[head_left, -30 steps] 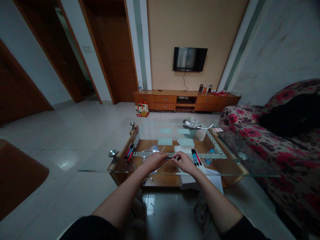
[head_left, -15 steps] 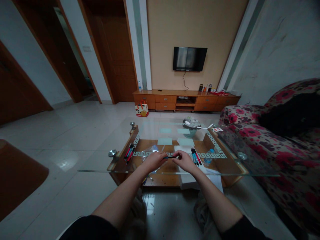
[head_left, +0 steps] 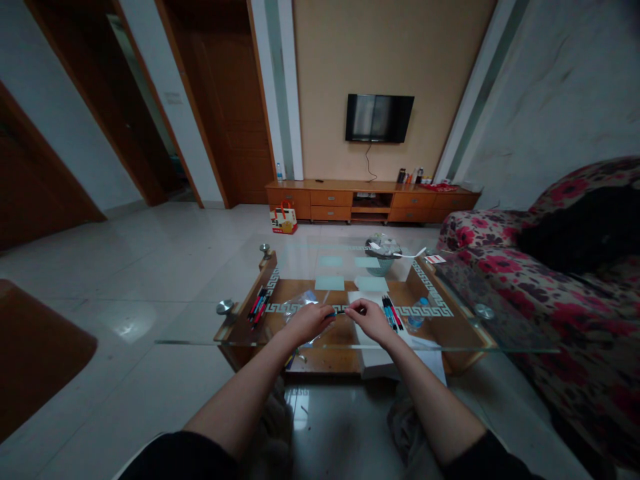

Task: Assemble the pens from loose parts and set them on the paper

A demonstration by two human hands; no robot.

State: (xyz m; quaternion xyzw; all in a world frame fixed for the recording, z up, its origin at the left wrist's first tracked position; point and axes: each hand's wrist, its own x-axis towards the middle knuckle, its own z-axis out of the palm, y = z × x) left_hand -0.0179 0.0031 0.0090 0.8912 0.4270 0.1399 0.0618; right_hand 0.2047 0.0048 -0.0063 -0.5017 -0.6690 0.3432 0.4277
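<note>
Over the near edge of the glass coffee table (head_left: 500, 337), my left hand (head_left: 309, 321) and my right hand (head_left: 371, 320) both grip one dark pen (head_left: 340, 311), one hand at each end, held level between them. A bundle of red, blue and black pens (head_left: 258, 305) lies on the glass to the left. Another group of pens (head_left: 391, 313) lies just right of my right hand. A clear plastic bag (head_left: 299, 303) sits beside my left hand, partly hidden by it.
A white box (head_left: 373, 357) lies on the wooden shelf under the glass. A teal basket (head_left: 383, 253) and a small red-and-white card (head_left: 437, 259) are at the table's far side. A flowered sofa (head_left: 565, 300) runs along the right. Tiled floor lies to the left.
My hands have drawn slightly apart along the pen and my right hand has lifted a little. Everything else is as before.
</note>
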